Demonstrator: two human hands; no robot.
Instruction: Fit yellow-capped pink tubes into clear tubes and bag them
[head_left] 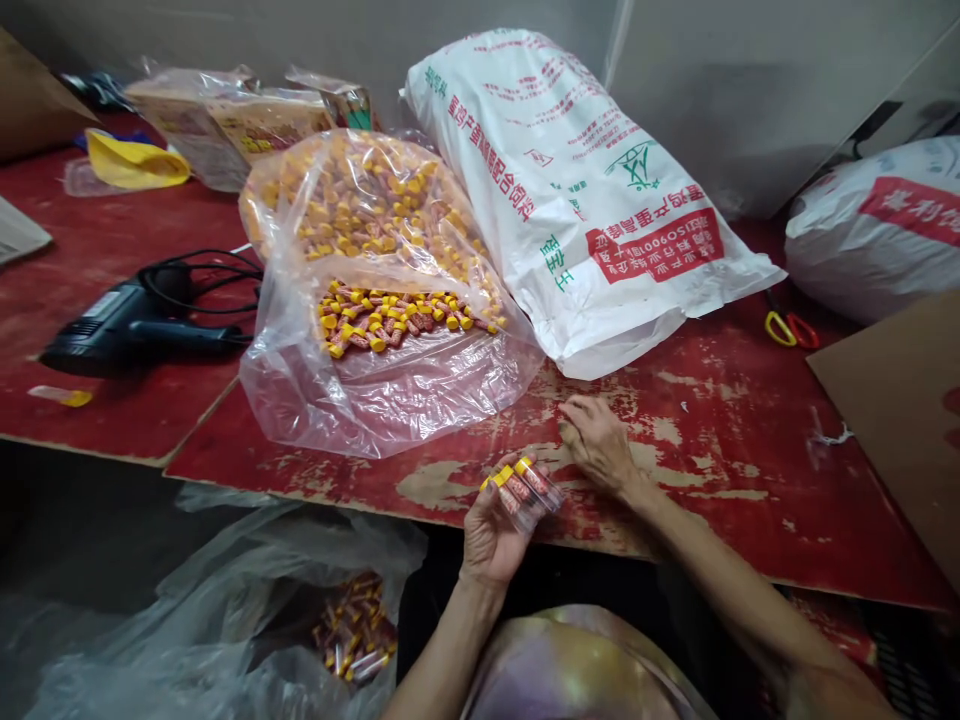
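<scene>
My left hand point(491, 530) is closed around a small bundle of red tubes with yellow caps point(525, 487), held at the near edge of the worn red table point(720, 430). Just beyond it, my right hand point(596, 440) rests palm down on the table with its fingers curled; what they pinch, if anything, is hidden. A large clear plastic bag point(375, 290) full of the same yellow-capped tubes lies open on the table to the left.
A white printed sack point(577, 190) lies behind the hands. Another white sack point(877, 225) and scissors point(789, 328) are at the right, cardboard point(900, 410) at the far right. A black heat gun point(127, 320) lies left. A clear bag with tubes point(352, 625) sits below the table.
</scene>
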